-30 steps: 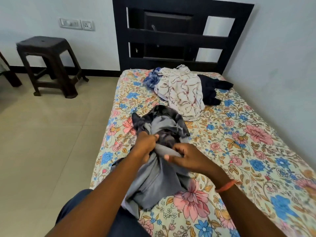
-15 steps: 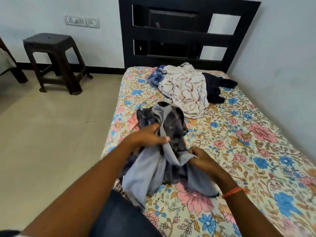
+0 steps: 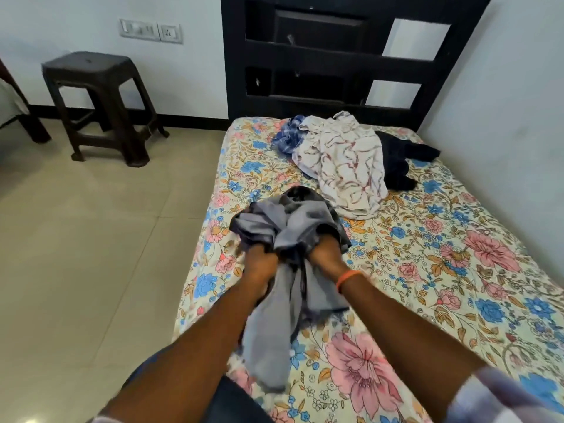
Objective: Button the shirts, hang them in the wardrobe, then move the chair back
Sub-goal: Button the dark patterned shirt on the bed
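Stool [image 3: 97, 99]: dark moulded plastic, square top, four splayed legs with cross rails; stands on pale glossy floor tiles [image 3: 76, 254] against the left wall.
Switch plate [image 3: 151, 31]: white, rectangular, on the wall above the stool.
Left hand [image 3: 259, 265]: fingers closed round a bunch of the grey shirt, knuckles up, at the near-left edge of the bed.
Grey shirt [image 3: 283, 239]: soft, crumpled cloth, lighter grey inside, darker mottled outside; bunched above both fists, with a long tail hanging down between the forearms over the bed edge.
Right hand [image 3: 325, 254]: mostly buried in the cloth, closed on the same shirt just beside the left hand; orange band [image 3: 348, 279] on the wrist.
Bed sheet [image 3: 442, 270]: cream cotton, printed with pink and blue flowers.
Headboard [image 3: 335, 56]: black, slatted, with rectangular openings.
Pile at the head of the bed: blue checked shirt [image 3: 287, 135], white shirt with reddish squiggles [image 3: 348, 166] on top, dark garment [image 3: 399, 166] touching its right side.
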Tool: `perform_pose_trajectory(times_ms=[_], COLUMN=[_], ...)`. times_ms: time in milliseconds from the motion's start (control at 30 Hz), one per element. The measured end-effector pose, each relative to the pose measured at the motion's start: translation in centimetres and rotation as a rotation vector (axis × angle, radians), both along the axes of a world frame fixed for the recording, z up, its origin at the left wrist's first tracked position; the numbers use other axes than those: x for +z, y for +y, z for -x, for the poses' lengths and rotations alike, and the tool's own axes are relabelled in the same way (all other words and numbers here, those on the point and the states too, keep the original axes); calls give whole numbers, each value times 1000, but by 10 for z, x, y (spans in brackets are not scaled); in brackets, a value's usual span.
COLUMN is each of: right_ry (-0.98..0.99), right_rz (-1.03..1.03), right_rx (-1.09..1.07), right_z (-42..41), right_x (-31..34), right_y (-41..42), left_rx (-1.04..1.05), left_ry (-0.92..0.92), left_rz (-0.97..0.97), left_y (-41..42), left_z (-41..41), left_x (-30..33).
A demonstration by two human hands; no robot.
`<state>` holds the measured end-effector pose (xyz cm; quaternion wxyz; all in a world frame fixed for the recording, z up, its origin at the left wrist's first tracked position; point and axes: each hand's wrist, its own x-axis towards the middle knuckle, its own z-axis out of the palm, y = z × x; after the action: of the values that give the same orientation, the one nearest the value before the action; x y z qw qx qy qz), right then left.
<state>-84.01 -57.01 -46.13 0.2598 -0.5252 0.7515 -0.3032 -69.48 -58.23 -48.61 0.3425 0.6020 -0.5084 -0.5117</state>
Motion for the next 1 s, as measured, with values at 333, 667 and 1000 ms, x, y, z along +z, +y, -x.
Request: perform_pose_trajectory(times_ms=[333, 667, 1000], right_ry=[55, -382, -115], right_rz=[44, 174, 324], right_rx=[-125, -3, 182], right_z=[42, -29, -36], right_x=[43, -4, 12], right_y=[-56, 129, 129], left_rx=[-88, -270, -430], left_ry=[-148, 66, 179], left_rz=[129, 269, 159], left_y=[-33, 91, 85], left_z=[-19, -14, -37], left_x=[80, 30, 92])
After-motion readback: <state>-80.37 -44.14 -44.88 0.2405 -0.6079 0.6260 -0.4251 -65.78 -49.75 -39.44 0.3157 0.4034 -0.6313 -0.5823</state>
